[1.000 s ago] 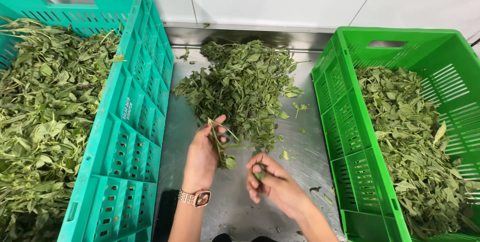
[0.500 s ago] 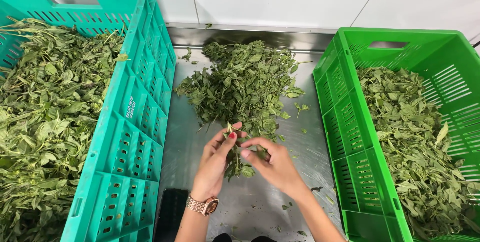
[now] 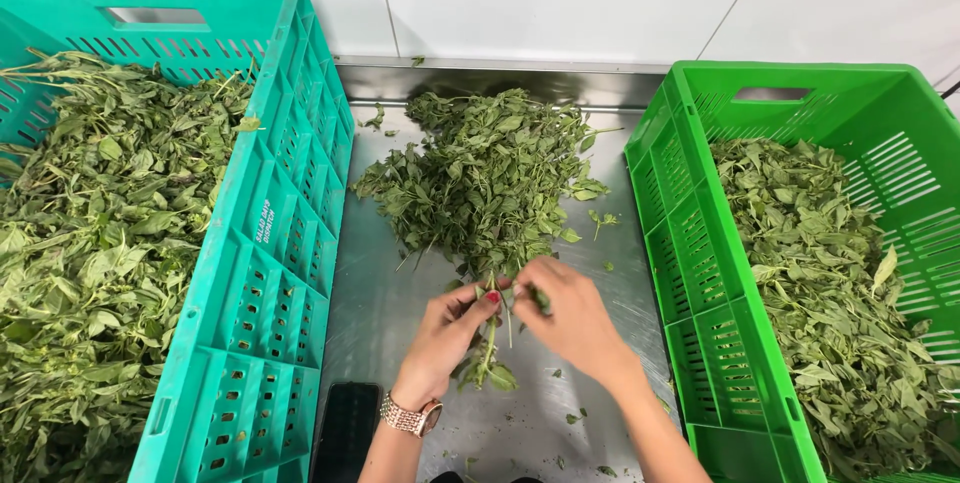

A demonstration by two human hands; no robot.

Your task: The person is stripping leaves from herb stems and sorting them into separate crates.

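Observation:
My left hand (image 3: 447, 335), with a metal wristwatch (image 3: 410, 415) on the wrist, pinches a leafy green herb sprig (image 3: 487, 363) that hangs down over the steel table (image 3: 400, 303). My right hand (image 3: 570, 315) meets it at the top of the sprig and pinches leaves there. Both hands sit just below a loose pile of herb sprigs (image 3: 487, 175) in the middle of the table.
A teal crate (image 3: 262, 273) full of stemmed herbs (image 3: 95, 243) stands on the left. A bright green crate (image 3: 705, 283) holding plucked leaves (image 3: 840, 283) stands on the right. A dark phone (image 3: 346, 431) lies near the table's front edge. White wall panels rise behind.
Both hands have come together and moved up toward the pile. A second ago the right hand was apart and lower; now it pinches the sprig held by the left hand.

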